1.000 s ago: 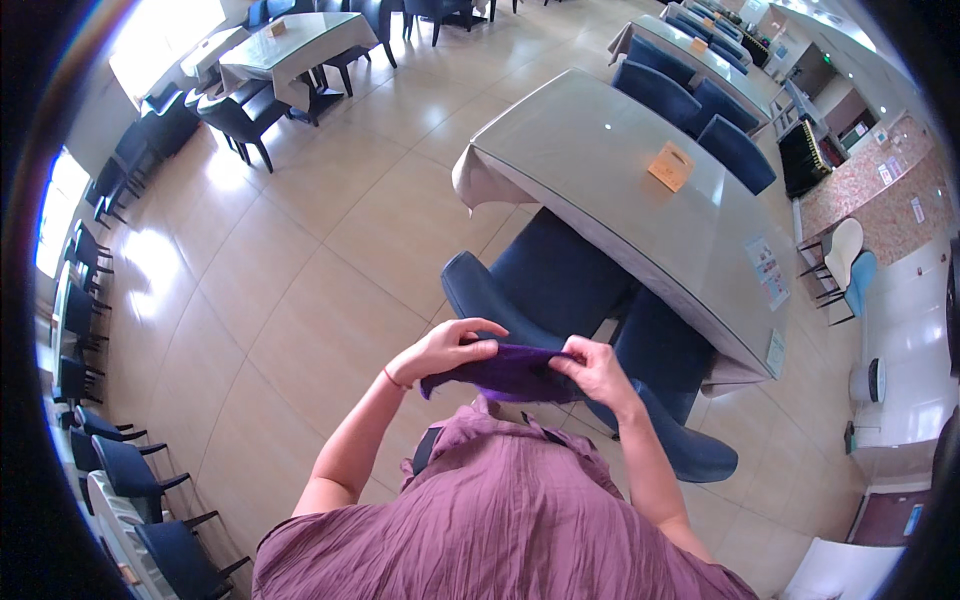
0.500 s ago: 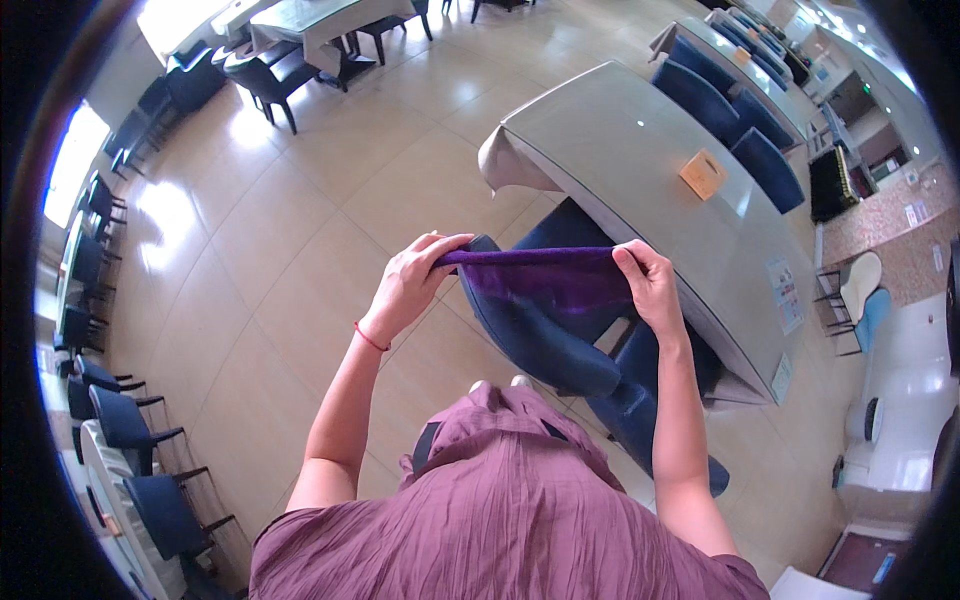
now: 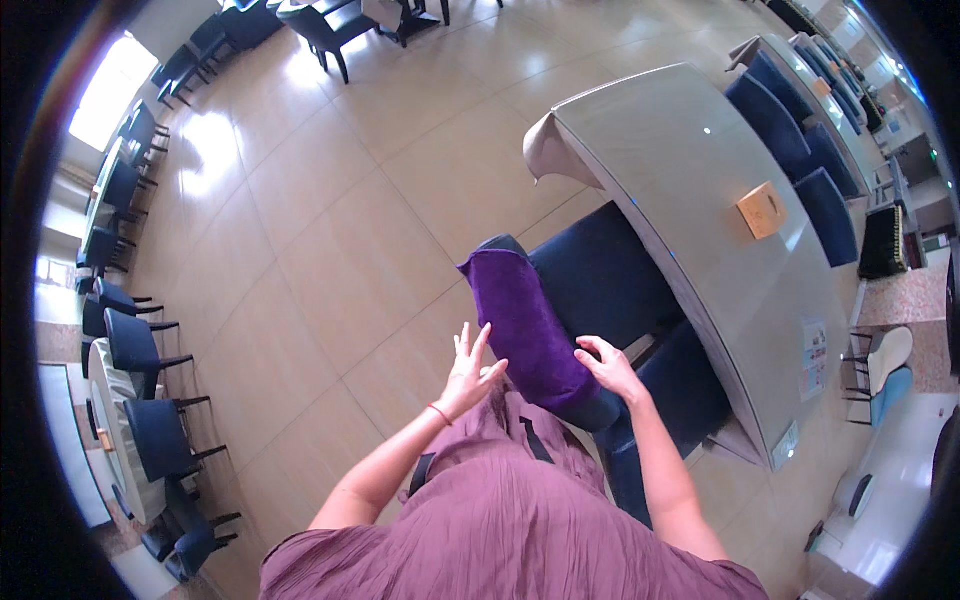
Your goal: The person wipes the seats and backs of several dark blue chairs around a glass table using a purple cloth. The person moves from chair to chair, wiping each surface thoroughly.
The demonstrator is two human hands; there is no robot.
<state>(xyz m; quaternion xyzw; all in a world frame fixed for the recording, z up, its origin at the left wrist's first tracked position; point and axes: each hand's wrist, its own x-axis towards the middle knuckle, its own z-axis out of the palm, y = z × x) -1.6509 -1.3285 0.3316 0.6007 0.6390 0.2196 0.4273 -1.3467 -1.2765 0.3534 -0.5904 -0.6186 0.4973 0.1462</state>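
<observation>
A purple cloth (image 3: 525, 325) lies draped over the top of a dark blue chair's backrest (image 3: 590, 410), covering most of it. My left hand (image 3: 470, 380) is at the cloth's near left edge, fingers spread and holding nothing. Over on the other side, my right hand (image 3: 612, 370) is by the cloth's right edge with its fingers apart and slightly bent. Whether its fingertips touch the cloth, I cannot tell. The chair's blue seat (image 3: 600, 270) reaches under the table edge.
A long table (image 3: 680, 170) with a pale cover stands to the right, bearing an orange-tan box (image 3: 762, 210) and a printed sheet (image 3: 815, 360). Another blue chair (image 3: 690, 390) is tucked beside it. More blue chairs (image 3: 160, 440) line the left side of the tiled floor (image 3: 330, 230).
The purple cloth, earlier stretched between both hands, now lies over the chair's backrest. Both hands have let go of it and come nearer to me. The view has shifted left.
</observation>
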